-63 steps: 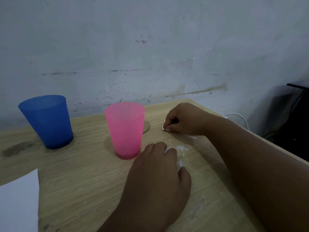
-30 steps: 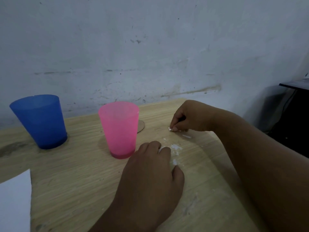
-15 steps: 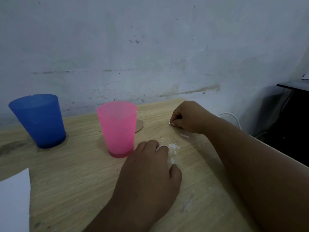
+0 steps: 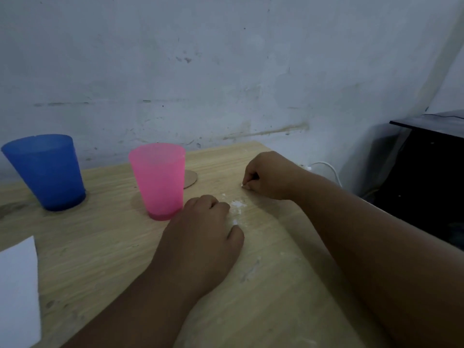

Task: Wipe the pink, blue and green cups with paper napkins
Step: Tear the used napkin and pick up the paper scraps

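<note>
The right hand (image 4: pixel 270 175) pinches a white napkin scrap (image 4: pixel 243 185) against the counter (image 4: pixel 100 247); the left hand (image 4: pixel 203 237), its grip curled, rests beside the pink cup (image 4: pixel 158 180).

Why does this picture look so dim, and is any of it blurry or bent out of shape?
Head view: the light is weak and flat, with no glare, and only faint shadows at the bases of the pink cup and blue cup. The wide lens tilts the blue cup outward near the frame edge; the near forearms look soft and oversized; the white scraps between the hands are too fuzzy to identify.
</note>
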The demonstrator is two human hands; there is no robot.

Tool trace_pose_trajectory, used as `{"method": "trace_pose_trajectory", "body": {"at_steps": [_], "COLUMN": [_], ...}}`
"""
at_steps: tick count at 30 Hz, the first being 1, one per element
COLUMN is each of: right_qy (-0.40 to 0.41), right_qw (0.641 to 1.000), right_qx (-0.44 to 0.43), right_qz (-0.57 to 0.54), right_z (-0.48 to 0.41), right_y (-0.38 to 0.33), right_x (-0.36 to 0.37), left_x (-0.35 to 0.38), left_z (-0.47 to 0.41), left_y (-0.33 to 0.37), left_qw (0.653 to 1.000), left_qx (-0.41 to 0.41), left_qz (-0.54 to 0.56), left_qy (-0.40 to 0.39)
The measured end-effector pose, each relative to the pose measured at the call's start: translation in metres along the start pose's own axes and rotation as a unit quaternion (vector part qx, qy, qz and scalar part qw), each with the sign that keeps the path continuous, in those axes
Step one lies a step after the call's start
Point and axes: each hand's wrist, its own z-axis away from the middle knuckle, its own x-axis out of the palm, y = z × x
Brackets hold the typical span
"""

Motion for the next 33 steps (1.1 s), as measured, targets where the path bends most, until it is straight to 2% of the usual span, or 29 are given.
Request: {"method": "trace_pose_trajectory", "body": {"at_steps": [3, 6, 8, 10, 15, 18, 24, 26, 31, 33], "right_qy": [-0.003, 0.048, 0.070, 0.097, 0.195, 0.251, 0.400, 0.400, 0.302, 0.311], "right_qw": [0.991, 0.958, 0.929, 0.908, 0.887, 0.861, 0.789, 0.783, 0.817, 0.815], "right_qx": [0.047, 0.111, 0.155, 0.200, 0.286, 0.321, 0.382, 0.407, 0.461, 0.460], "right_qz": [-0.125, -0.260, -0.328, -0.354, -0.306, -0.304, -0.269, -0.248, -0.171, -0.166], "right_z": [0.032, 0.087, 0.123, 0.162, 0.273, 0.335, 0.420, 0.431, 0.442, 0.441], "right_y": [0.001, 0.011, 0.019, 0.027, 0.037, 0.039, 0.045, 0.048, 0.052, 0.051], "right_x": [-0.008, -0.012, -0.018, -0.031, -0.055, -0.056, -0.036, -0.019, 0.035, 0.042], "left_x": [-0.002, -0.008, -0.013, -0.014, 0.008, 0.026, 0.049, 0.049, 0.041, 0.038], "left_z": [0.001, 0.008, 0.014, 0.023, 0.054, 0.077, 0.096, 0.097, 0.097, 0.096], "left_y": [0.005, 0.014, 0.023, 0.042, 0.133, 0.194, 0.238, 0.236, 0.227, 0.228], "left_qw": [1.000, 1.000, 0.999, 0.993, 0.971, 0.960, 0.961, 0.962, 0.964, 0.964], "left_qx": [0.001, 0.002, 0.044, 0.117, 0.220, 0.248, 0.239, 0.240, 0.228, 0.227], "left_qz": [0.001, 0.027, 0.005, -0.031, -0.034, -0.017, -0.057, -0.047, 0.016, 0.022], "left_qy": [-0.006, 0.015, 0.016, -0.014, -0.092, -0.128, -0.125, -0.125, -0.136, -0.137]}}
